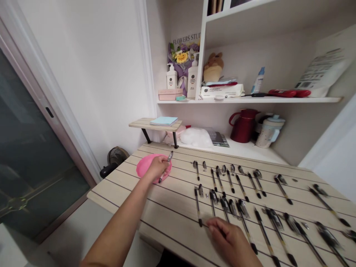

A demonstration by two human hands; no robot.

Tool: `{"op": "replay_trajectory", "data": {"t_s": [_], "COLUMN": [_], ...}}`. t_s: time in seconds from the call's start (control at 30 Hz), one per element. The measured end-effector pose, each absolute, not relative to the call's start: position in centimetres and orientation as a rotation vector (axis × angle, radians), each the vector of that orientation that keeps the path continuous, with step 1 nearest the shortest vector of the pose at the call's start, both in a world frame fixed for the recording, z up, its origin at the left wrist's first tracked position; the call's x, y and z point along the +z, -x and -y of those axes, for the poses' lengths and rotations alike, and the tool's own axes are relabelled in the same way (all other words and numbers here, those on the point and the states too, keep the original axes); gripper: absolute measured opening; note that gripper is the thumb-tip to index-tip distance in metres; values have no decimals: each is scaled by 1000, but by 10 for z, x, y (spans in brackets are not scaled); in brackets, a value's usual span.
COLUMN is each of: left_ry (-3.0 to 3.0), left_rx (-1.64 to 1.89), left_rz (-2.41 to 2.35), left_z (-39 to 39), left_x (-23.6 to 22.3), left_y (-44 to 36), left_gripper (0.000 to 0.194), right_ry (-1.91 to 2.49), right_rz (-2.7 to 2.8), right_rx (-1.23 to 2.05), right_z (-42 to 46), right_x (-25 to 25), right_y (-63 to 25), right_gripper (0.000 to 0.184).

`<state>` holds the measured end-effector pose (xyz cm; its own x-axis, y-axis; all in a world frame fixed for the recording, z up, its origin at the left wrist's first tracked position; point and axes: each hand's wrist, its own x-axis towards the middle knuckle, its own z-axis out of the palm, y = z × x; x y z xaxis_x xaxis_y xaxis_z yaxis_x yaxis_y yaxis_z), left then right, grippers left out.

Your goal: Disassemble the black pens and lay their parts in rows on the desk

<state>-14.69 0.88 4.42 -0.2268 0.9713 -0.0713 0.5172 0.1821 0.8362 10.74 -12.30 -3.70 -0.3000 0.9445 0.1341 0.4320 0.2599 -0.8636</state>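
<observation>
My left hand (159, 167) is closed around a pen (170, 156), held slanted over a round pink dish (142, 167) on the far left of the table. My right hand (229, 239) rests at the near side of the table with its fingers curled, and no object shows in them. Just beyond its fingertips lie a black pen (197, 205) and several others. Pens with black ends, such as one black pen (265, 233), lie in two rough rows. Beside them are dark, shiny pen caps or small parts (232, 207), too blurred to tell exactly.
The slatted wooden table (172, 207) has a small raised stand (139, 123) with a blue notebook (164, 121) at its back left. Behind stand a red jug (243, 126) and a pale tumbler (269, 131). A white shelf (250, 100) overhangs the back. A fan (118, 155) stands left.
</observation>
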Motion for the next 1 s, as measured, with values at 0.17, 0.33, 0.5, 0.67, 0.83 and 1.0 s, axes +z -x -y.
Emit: {"op": "replay_trajectory", "data": {"t_s": [0.17,0.33,0.5,0.67,0.83,1.0], "left_ry": [-1100,-1020,-985,-1028,-1050,-1031], "left_rx": [984,829,841,751,740,704], "left_rz": [-936,-787,-898,-894,-876,-900], "left_z": [33,59,67,68,64,59], "left_x": [29,14,-4,-11,-6,-4], "left_y": [90,58,47,49,50,54], "left_gripper": [29,29,29,28,34,30], "right_ry": [1264,1136,1133,1164,1098,1107], "right_rz": [1454,1207,1193,1084,1075,1014], "right_rx": [1210,1222,1176,1276,1319,1299], "right_z": [87,63,59,56,54,44], "right_x": [-13,11,1,-13,-4,3], "right_y": [-105,-98,-96,-97,-97,-104], "right_gripper": [30,30,33,35,35,34]}}
